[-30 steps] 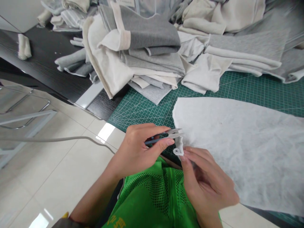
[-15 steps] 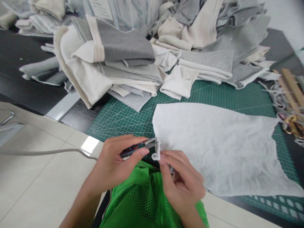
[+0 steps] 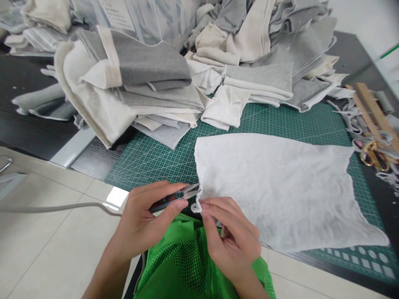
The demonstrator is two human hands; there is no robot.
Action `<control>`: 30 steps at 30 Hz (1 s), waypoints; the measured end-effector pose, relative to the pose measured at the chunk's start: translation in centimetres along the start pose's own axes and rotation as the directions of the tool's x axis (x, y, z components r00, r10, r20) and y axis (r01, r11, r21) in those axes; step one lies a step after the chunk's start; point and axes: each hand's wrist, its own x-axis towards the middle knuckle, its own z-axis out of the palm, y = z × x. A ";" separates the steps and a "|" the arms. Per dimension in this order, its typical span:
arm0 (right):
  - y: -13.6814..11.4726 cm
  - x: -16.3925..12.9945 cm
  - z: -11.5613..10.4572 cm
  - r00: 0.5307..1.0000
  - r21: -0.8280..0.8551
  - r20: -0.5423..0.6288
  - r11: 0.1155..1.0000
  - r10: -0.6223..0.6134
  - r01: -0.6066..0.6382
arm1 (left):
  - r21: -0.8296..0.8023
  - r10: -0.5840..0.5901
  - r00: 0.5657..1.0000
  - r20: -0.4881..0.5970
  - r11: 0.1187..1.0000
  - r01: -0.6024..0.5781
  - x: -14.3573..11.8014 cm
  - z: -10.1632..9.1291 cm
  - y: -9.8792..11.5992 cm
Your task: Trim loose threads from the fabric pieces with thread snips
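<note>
A white piece of fabric (image 3: 274, 187) lies spread over the green cutting mat (image 3: 156, 160), its left edge curled near my hands. My left hand (image 3: 152, 216) is closed around small thread snips (image 3: 183, 194), whose parted blades point right at that edge. With thumb and fingertips, my right hand (image 3: 230, 232) pinches the near left corner of the fabric. A small curled loop of the edge sticks out left of the pinch, just below the blades. Whether the blades touch the fabric I cannot tell.
Folded grey and cream fabric pieces (image 3: 152, 62) are piled along the back of the mat. At the right lie gold-handled scissors (image 3: 372, 155), wooden rulers (image 3: 374, 108) and white cord scraps. A pale cable (image 3: 62, 209) runs in from the left above the tiled floor.
The whole view has shifted slightly, so the things appear further left. Both hands keep their holds, and the snips' blades remain parted beside the fabric edge.
</note>
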 end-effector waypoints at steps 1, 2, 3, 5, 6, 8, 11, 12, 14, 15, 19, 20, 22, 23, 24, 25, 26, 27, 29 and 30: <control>0.0 0.0 0.0 1.000 0.003 0.003 1.000 0.001 -0.002 | -0.006 0.011 1.000 0.012 1.000 -0.011 0.1 0.0 0.0; 0.1 -0.1 0.0 1.000 0.009 0.006 1.000 0.002 -0.002 | -0.008 0.018 1.000 0.022 1.000 -0.018 0.2 0.0 0.0; 0.1 -0.1 0.0 1.000 0.016 0.006 1.000 0.000 0.000 | -0.007 0.026 0.999 0.029 1.000 -0.026 0.2 0.1 0.0; 0.2 -0.1 0.0 1.000 0.027 0.004 1.000 -0.003 0.003 | -0.002 0.042 0.999 0.033 0.999 -0.042 0.4 0.1 0.0; 0.2 -0.1 0.0 1.000 0.031 0.003 1.000 -0.002 0.002 | 0.001 0.045 0.998 0.032 0.999 -0.045 0.4 0.1 0.0; 0.2 0.0 0.0 1.000 0.040 0.002 0.999 0.005 -0.005 | 0.021 0.040 0.999 0.023 0.999 -0.041 0.4 -0.1 -0.3; 0.1 0.0 0.0 1.000 0.065 -0.009 0.998 0.017 -0.016 | 0.072 -0.001 1.000 0.024 0.997 -0.001 0.1 -1.1 -1.0; 0.1 -0.1 0.0 1.000 0.071 -0.014 0.997 0.021 -0.020 | 0.099 -0.020 0.999 0.028 0.995 0.017 0.0 -1.5 -1.3; 0.1 -0.1 0.0 0.999 0.077 -0.027 0.997 0.026 -0.023 | 0.164 -0.061 0.998 0.007 0.985 0.059 -0.4 -2.3 -1.6; 0.1 -0.1 0.0 0.999 0.079 -0.031 0.997 0.027 -0.024 | 0.193 -0.073 0.997 -0.019 0.978 0.075 -0.5 -2.7 -1.6; 0.1 -0.2 0.1 0.999 0.082 -0.030 0.997 0.014 -0.012 | 0.173 -0.020 0.993 -0.116 0.984 0.040 -0.8 -2.9 -1.0; 0.1 -0.2 0.1 1.000 0.079 -0.023 0.997 0.013 -0.011 | 0.146 0.008 0.994 -0.109 0.989 0.008 -0.8 -2.7 -0.8; 0.1 -0.3 0.0 1.000 0.072 -0.009 0.997 0.011 -0.010 | 0.099 0.046 0.997 -0.066 0.994 -0.040 -0.4 -2.1 -0.4; 0.1 -0.3 0.0 1.000 0.068 -0.004 0.998 0.011 -0.010 | 0.079 0.057 0.998 -0.035 0.995 -0.054 -0.2 -1.8 -0.4; 0.1 -0.4 -0.1 1.000 0.063 0.001 0.998 0.010 -0.010 | 0.061 0.060 0.998 -0.008 0.996 -0.059 0.0 -1.4 -0.3; 0.1 -0.4 -0.1 1.000 0.059 0.007 0.998 0.013 -0.013 | 0.046 0.061 0.998 0.014 0.997 -0.061 0.3 -1.2 -0.4; 0.1 -0.4 -0.1 1.000 0.055 0.008 0.998 0.012 -0.012 | 0.034 0.062 0.998 0.031 0.997 -0.063 0.5 -0.9 -0.5; 0.2 -0.4 -0.1 1.000 0.052 0.008 0.999 0.011 -0.011 | 0.027 0.061 0.997 0.045 0.998 -0.062 0.7 -0.7 -0.6; 0.3 -0.4 -0.1 1.000 0.050 0.005 0.999 0.010 -0.010 | 0.033 0.053 0.997 0.057 0.998 -0.054 0.8 -0.5 -0.8; 0.3 -0.4 -0.1 1.000 0.052 0.002 0.999 0.009 -0.009 | 0.043 0.047 0.997 0.058 0.998 -0.050 0.9 -0.4 -0.9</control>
